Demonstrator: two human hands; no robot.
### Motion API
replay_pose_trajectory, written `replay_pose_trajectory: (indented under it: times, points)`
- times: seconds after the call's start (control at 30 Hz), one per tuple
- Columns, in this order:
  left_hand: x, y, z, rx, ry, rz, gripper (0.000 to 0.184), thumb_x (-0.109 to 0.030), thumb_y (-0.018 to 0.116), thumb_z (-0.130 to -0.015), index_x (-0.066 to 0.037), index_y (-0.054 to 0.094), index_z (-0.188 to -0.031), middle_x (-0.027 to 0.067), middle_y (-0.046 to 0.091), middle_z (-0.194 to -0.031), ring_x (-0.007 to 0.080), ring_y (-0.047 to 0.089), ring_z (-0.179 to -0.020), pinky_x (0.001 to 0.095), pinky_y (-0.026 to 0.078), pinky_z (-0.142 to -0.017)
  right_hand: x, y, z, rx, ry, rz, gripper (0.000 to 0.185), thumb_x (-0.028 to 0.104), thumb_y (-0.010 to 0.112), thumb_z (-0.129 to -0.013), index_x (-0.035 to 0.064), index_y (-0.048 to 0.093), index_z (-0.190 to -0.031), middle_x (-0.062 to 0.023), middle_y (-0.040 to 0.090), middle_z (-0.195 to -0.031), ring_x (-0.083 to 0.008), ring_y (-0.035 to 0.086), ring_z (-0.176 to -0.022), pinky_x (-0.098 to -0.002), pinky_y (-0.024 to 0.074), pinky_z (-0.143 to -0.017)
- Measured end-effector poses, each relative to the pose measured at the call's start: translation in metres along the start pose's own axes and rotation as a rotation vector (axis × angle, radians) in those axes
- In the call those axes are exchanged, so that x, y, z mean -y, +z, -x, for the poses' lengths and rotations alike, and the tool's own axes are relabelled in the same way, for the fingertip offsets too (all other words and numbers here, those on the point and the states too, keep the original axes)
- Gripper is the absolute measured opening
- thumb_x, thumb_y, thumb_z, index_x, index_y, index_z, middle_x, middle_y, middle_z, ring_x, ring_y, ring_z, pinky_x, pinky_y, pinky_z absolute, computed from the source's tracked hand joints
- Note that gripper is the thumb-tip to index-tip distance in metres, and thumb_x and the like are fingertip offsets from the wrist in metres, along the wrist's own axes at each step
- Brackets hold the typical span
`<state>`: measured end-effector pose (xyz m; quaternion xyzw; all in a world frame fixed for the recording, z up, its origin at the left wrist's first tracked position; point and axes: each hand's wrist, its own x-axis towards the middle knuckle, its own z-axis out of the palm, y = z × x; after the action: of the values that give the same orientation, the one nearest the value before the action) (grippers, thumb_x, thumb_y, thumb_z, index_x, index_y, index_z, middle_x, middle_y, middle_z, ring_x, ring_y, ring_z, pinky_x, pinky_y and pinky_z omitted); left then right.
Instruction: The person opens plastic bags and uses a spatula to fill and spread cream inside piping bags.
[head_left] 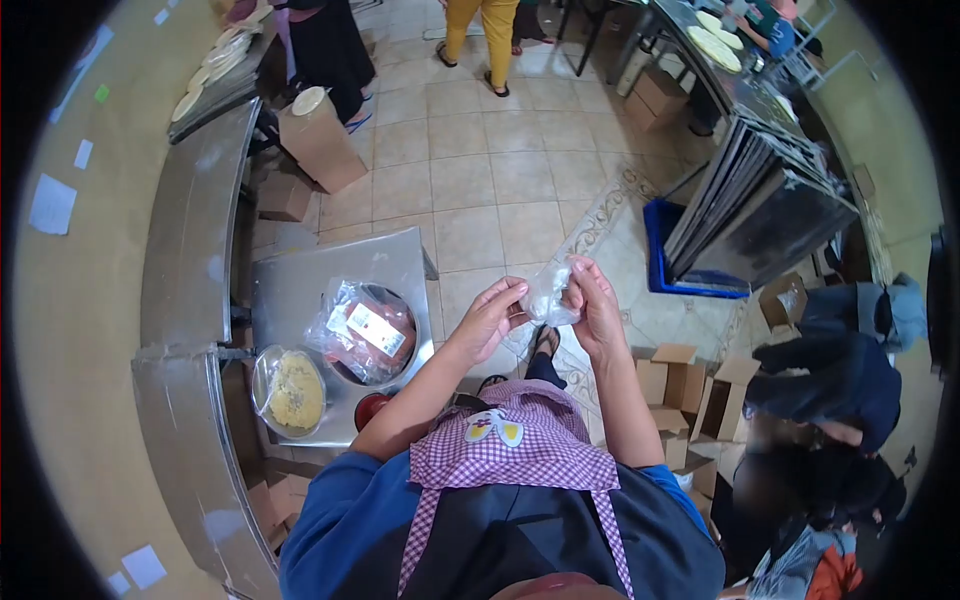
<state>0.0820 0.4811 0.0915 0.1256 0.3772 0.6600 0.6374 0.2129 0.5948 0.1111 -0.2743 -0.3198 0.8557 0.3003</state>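
Note:
In front of my apron, my left hand [492, 318] and my right hand [598, 308] pinch opposite sides of a thin, crumpled clear plastic piece [547, 293]. Whether it is a bag or a glove, I cannot make out. Left of my hands, a steel table [355, 258] carries a round bowl with a plastic-wrapped reddish-brown package [385, 335] bearing a white label. Beside that stands a clear tub of yellow crumbly food [295, 392]. Neither hand touches these.
Steel counters [190, 240] line the left wall. A blue crate [665, 230] with stacked metal trays [760, 215] stands ahead right, and open cardboard boxes [680, 380] lie at my right. Several people are around the room, and a counter with flat round dough [714, 48] is far right.

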Motion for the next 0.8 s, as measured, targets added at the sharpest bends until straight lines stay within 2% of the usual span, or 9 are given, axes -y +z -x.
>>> replay_pose_trajectory:
  times: [0.3,0.37,0.4,0.47,0.5,0.57,0.6,0.67,0.8]
  points:
    - [-0.01,0.018,-0.131,-0.006,0.065,0.308,0.032,-0.036,0.043,-0.091,-0.011,0.048,-0.111,0.0022,0.053,-0.104,0.0149,0.053,-0.1,0.0321,0.041,-0.088,0.068,-0.032,-0.094,0.076,0.003,0.312,0.025,0.013,0.061,-0.084,0.0057,0.051,-0.106,0.0028,0.053,-0.068,-0.0035,0.045,-0.054,-0.0169,0.0338,-0.048]
    - [-0.016,0.039,-0.161,-0.365,0.379,-0.174,0.037,-0.035,0.055,-0.086,-0.008,0.047,-0.109,0.0034,0.054,-0.102,0.0158,0.05,-0.101,0.0337,0.042,-0.084,0.09,-0.045,-0.121,0.062,-0.058,0.381,0.023,0.013,0.06,-0.085,0.0051,0.052,-0.105,0.0024,0.053,-0.067,-0.0039,0.046,-0.055,-0.0174,0.0348,-0.048]
    - [-0.02,0.047,-0.174,-0.366,0.383,-0.179,0.037,-0.035,0.055,-0.086,-0.008,0.047,-0.109,0.0034,0.054,-0.102,0.0158,0.05,-0.101,0.0337,0.042,-0.084,0.1,-0.049,-0.135,0.043,-0.119,0.455,0.022,0.013,0.059,-0.085,0.0046,0.052,-0.104,0.0021,0.053,-0.066,-0.0043,0.047,-0.055,-0.0178,0.0358,-0.049]
    - [-0.032,0.067,-0.196,-0.438,0.72,-1.078,0.028,-0.028,0.049,-0.091,-0.005,0.048,-0.108,0.0059,0.053,-0.105,0.0176,0.054,-0.098,0.0324,0.042,-0.088,0.12,-0.055,-0.158,0.057,-0.123,0.437,0.016,0.013,0.057,-0.087,0.0041,0.053,-0.1,0.0011,0.054,-0.065,-0.0049,0.048,-0.056,-0.0185,0.0372,-0.05]
    - [-0.035,0.06,-0.214,-0.447,0.721,-1.078,0.028,-0.028,0.049,-0.091,-0.005,0.048,-0.108,0.0059,0.053,-0.105,0.0176,0.054,-0.098,0.0324,0.042,-0.088,0.127,-0.06,-0.171,0.092,-0.126,0.409,0.013,0.012,0.056,-0.087,0.0043,0.053,-0.097,0.0006,0.054,-0.065,-0.0055,0.049,-0.056,-0.0187,0.0376,-0.05]
    - [-0.047,0.046,-0.244,-0.134,0.222,-0.728,0.022,-0.021,0.052,-0.09,-0.004,0.05,-0.103,0.0074,0.056,-0.103,0.0206,0.056,-0.098,0.0353,0.042,-0.09,0.135,-0.069,-0.199,0.136,-0.113,0.376,0.01,0.012,0.055,-0.087,0.0045,0.053,-0.094,0.0001,0.054,-0.064,-0.0061,0.049,-0.055,-0.0188,0.0381,-0.051]
    - [-0.048,0.041,-0.253,-0.149,0.219,-0.726,0.022,-0.021,0.052,-0.09,-0.004,0.05,-0.103,0.0074,0.056,-0.103,0.0206,0.056,-0.098,0.0353,0.042,-0.09,0.136,-0.075,-0.214,0.134,-0.09,0.349,0.007,0.012,0.054,-0.087,0.005,0.053,-0.089,-0.0001,0.055,-0.066,-0.0062,0.05,-0.058,-0.0195,0.0395,-0.054]
    - [-0.068,0.054,-0.263,-0.184,0.064,0.051,0.021,-0.023,0.048,-0.091,-0.004,0.052,-0.098,0.0098,0.059,-0.099,0.0213,0.057,-0.098,0.0372,0.043,-0.091,0.139,-0.076,-0.24,0.145,-0.053,0.332,0.007,0.012,0.054,-0.087,0.0054,0.054,-0.084,-0.0003,0.055,-0.067,-0.0063,0.051,-0.06,-0.0202,0.041,-0.058]
    - [-0.088,0.012,-0.295,0.026,0.118,0.464,0.023,-0.026,0.046,-0.092,-0.005,0.055,-0.094,0.0116,0.061,-0.094,0.0216,0.058,-0.099,0.0393,0.046,-0.09,0.143,-0.065,-0.294,0.055,0.051,0.109,0.015,0.013,0.053,-0.086,0.0071,0.051,-0.072,-0.0008,0.053,-0.069,-0.0103,0.052,-0.069,-0.0271,0.0428,-0.07]
